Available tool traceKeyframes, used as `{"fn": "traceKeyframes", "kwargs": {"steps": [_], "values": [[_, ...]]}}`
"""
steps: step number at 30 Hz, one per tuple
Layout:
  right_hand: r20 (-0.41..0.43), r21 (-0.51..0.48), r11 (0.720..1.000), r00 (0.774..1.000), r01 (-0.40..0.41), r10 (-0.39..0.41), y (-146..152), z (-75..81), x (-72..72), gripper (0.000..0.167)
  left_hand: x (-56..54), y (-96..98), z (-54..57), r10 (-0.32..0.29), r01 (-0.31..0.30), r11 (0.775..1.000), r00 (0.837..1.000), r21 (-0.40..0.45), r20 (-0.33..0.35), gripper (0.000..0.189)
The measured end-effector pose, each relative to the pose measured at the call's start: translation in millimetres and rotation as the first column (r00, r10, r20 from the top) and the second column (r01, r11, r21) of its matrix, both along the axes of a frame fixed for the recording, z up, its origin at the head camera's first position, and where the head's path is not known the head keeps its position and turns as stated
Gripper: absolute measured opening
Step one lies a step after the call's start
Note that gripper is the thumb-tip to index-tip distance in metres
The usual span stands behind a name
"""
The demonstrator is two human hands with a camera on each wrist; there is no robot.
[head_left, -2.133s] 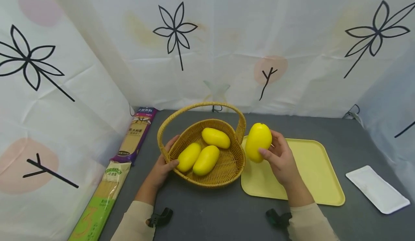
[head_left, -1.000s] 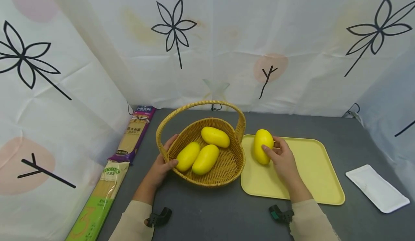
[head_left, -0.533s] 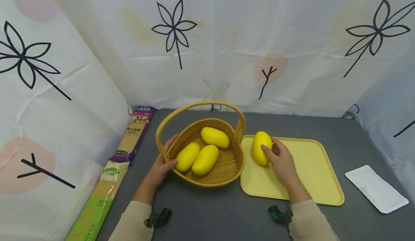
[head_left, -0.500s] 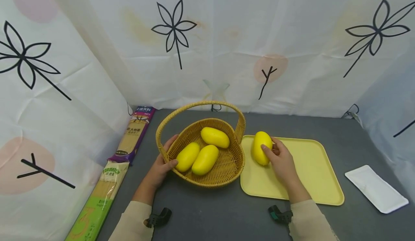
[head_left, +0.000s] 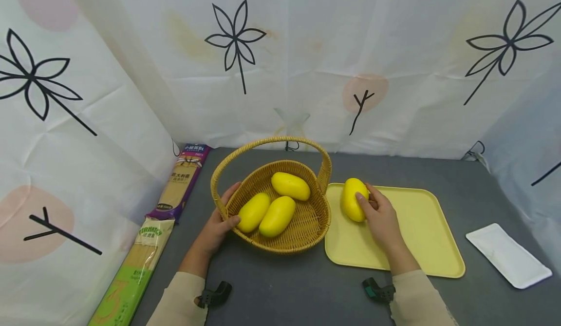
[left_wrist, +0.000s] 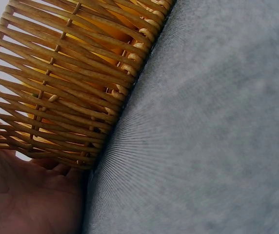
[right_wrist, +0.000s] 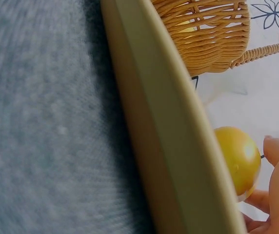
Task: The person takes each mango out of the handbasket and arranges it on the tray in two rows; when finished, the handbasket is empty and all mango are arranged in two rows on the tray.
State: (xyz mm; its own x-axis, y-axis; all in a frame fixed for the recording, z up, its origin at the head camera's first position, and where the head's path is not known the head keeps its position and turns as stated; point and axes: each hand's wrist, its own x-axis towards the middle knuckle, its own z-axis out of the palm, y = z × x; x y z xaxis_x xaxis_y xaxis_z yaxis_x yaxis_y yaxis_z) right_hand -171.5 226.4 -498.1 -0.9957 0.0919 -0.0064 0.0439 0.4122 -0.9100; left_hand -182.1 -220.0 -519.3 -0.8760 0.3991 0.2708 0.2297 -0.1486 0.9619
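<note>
My left hand (head_left: 215,226) grips the left side of a wicker basket (head_left: 307,240), thumb over the rim and fingers behind the wall; in the left wrist view the hand (left_wrist: 37,200) is against the weave. Three yellow mangoes, one of them the front mango (head_left: 277,216), lie inside. At the left end of a pale yellow tray (head_left: 420,233) lies another mango (head_left: 352,199). My right hand (head_left: 384,219) is at this mango's right side. The right wrist view shows a gap between thumb and mango (right_wrist: 237,156), with fingers touching its side. The tray rim (right_wrist: 178,122) hides the mango's underside there.
Two pasta packs, a purple one (head_left: 184,182) and a green one (head_left: 133,267), lie along the table's left side. A small white dish (head_left: 508,255) is right of the tray. A patterned curtain (head_left: 307,48) borders the table's back.
My right hand has lowered the mango from above the tray's left end onto it. Lately the thumb has drawn back slightly to the right. Left hand and basket have stayed put.
</note>
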Motion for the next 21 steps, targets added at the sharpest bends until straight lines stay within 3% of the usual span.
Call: {"fn": "traceKeyframes", "kwargs": {"steps": [11, 21], "values": [[-0.017, 0.027, 0.999, 1.000, 0.019, -0.019, -1.6, 0.5, 1.6, 0.084, 0.2, -1.0, -1.3, 0.007, -0.007, 1.000, 1.000, -0.013, 0.010, 0.077], [-0.079, -0.019, 0.987, 0.984, 0.157, -0.158, 0.8, -2.1, 0.4, 0.073, -1.0, -1.6, -2.5, 0.003, -0.003, 1.000, 1.000, -0.014, 0.002, 0.077]]}}
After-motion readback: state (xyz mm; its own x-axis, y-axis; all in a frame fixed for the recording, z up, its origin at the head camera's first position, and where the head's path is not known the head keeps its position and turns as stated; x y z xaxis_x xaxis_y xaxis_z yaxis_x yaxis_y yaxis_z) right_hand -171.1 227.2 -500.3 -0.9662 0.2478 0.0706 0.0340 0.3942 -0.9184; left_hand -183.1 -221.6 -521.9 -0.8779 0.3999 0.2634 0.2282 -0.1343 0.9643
